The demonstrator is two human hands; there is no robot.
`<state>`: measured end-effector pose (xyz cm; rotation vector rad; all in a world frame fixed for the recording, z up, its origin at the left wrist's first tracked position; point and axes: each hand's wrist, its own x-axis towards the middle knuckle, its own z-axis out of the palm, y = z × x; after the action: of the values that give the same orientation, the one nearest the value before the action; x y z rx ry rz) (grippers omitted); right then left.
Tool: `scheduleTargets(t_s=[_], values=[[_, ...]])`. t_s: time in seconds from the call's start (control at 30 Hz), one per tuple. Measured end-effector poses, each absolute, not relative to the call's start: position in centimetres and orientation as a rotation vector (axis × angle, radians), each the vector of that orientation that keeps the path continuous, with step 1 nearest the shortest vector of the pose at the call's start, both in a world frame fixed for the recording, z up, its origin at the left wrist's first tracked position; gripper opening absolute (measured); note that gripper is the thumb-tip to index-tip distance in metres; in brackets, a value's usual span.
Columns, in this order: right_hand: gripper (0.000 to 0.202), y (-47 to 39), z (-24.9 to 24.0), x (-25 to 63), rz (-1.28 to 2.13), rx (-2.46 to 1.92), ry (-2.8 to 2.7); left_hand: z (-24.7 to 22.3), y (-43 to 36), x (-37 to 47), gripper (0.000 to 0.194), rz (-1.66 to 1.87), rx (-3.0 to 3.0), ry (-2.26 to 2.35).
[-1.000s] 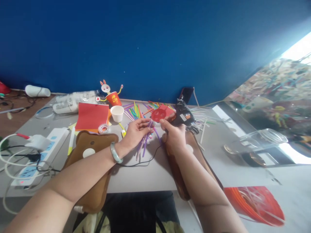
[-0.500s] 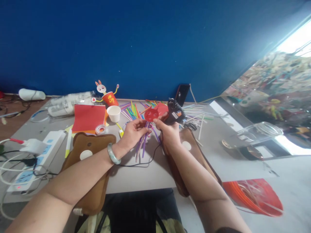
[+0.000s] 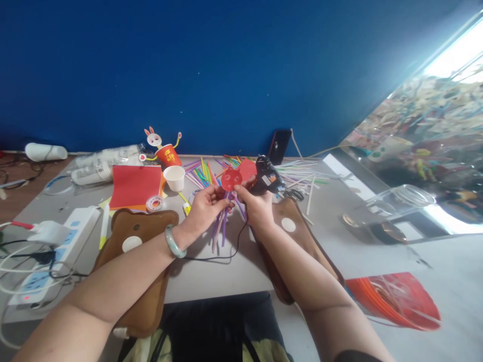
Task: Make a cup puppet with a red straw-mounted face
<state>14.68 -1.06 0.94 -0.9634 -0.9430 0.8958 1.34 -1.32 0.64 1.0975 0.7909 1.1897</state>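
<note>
My left hand (image 3: 208,208) is closed in a pinch around several thin purple straws (image 3: 225,226), whose lower ends fan out above the table. At their upper end is a small red paper cutout (image 3: 230,179) with rounded marks. My right hand (image 3: 257,205) is wrapped round a black glue gun (image 3: 268,176), its grip mostly hidden in the palm. The right thumb touches the lower right edge of the cutout. A dark cord (image 3: 238,246) runs from below my right hand towards the left wrist.
Coloured straws (image 3: 204,173) lie scattered behind my hands. Left are a white paper cup (image 3: 174,178), a rabbit figure on a red cup (image 3: 168,155), red paper (image 3: 136,186) and a power strip (image 3: 62,251). Brown pads (image 3: 141,286) lie under my forearms. A phone (image 3: 279,146) leans on the wall.
The red cutout looks slightly turned, its rounded marks now showing more clearly. Both hands keep their hold, and the whole view has shifted slightly.
</note>
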Motion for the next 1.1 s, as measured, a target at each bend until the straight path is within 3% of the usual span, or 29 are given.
scheduleTargets(t_s=[1.1], values=[[0.031,-1.5,-0.2,13.2,0.814,-0.935,-0.904,0.1,-2.9,2.5,0.02,1.177,1.073,0.737]])
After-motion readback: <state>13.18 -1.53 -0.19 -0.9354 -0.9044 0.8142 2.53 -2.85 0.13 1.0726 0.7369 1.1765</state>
